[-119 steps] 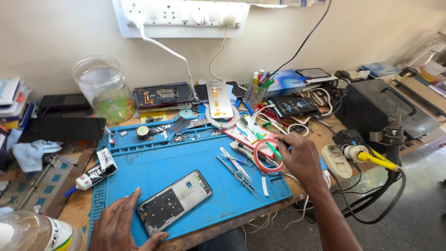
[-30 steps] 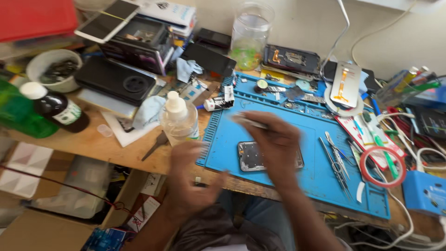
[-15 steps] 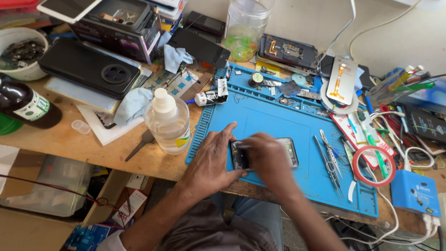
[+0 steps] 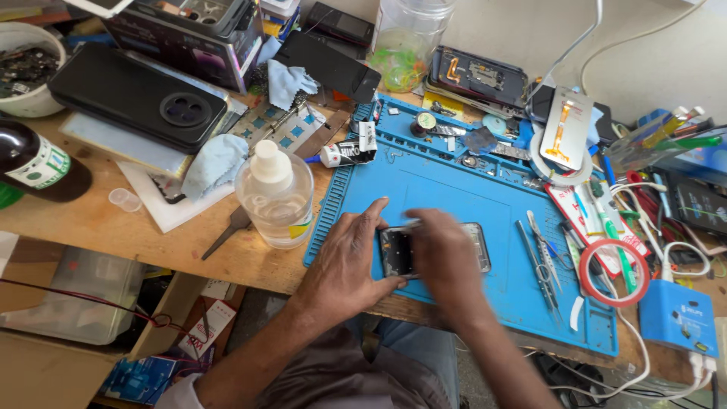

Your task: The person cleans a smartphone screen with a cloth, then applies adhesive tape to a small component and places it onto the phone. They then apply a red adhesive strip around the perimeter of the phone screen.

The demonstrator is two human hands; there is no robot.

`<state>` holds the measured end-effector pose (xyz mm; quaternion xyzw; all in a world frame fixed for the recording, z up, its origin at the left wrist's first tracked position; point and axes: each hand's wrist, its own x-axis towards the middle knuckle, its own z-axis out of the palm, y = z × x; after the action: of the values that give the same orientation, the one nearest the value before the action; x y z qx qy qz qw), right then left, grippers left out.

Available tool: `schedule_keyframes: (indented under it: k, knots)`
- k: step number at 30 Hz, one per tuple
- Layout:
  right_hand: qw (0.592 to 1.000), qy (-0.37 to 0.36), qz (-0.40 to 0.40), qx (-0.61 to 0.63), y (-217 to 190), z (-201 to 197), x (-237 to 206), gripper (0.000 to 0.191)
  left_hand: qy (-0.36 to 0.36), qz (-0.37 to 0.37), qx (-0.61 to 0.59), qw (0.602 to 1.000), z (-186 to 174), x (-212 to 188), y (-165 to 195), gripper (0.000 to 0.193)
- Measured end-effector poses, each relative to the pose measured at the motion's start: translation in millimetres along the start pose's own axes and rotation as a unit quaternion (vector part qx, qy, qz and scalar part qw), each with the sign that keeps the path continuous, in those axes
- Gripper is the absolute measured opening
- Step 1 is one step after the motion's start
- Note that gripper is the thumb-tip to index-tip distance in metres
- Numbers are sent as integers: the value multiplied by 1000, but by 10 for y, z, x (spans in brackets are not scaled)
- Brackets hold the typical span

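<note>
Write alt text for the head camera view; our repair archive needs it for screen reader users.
Both hands work on a phone lying on a blue mat: the left hand steadies its end, the blurred right hand covers its middle. A clear plastic bottle, tweezers and cables crowd the wooden bench.

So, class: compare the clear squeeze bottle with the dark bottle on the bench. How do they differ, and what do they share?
The clear squeeze bottle stands upright beside the blue mat; the dark bottle lies tilted near the left edge, partly out of frame. The clear squeeze bottle is see-through with a white nozzle cap; the dark bottle is nearly black with a pale label. Both rest on the wooden bench, untouched by either hand.
</note>
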<state>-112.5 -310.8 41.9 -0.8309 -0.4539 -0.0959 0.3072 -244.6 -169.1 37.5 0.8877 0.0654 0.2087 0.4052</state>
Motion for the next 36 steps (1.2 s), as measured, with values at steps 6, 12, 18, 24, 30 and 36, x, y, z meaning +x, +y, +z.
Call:
schedule_keyframes:
  k: [6, 12, 18, 24, 30, 36]
  knots:
    - [991, -2, 131, -14, -70, -90, 53, 26, 13, 6, -3, 1000, -17, -65, -26, 114]
    - [992, -15, 120, 46, -349, -38, 107, 24, 22, 21, 11, 999, 2, -87, -34, 116]
    - [999, 20, 44, -6, -362, 39, 45, 23, 25, 20, 13, 999, 29, -134, -62, 117]
    - [993, -15, 116, 1, 183, -81, -90, 21, 48, 51, 17, 997, 2, -161, -52, 116]
    - [993, -21, 75, -84, 452, -431, -435, 23, 32, 50, 31, 998, -30, -219, -38, 106]
    - [992, -71, 77, 67, -168, -192, -628, 25, 32, 48, 21, 998, -7, -184, -44, 104]
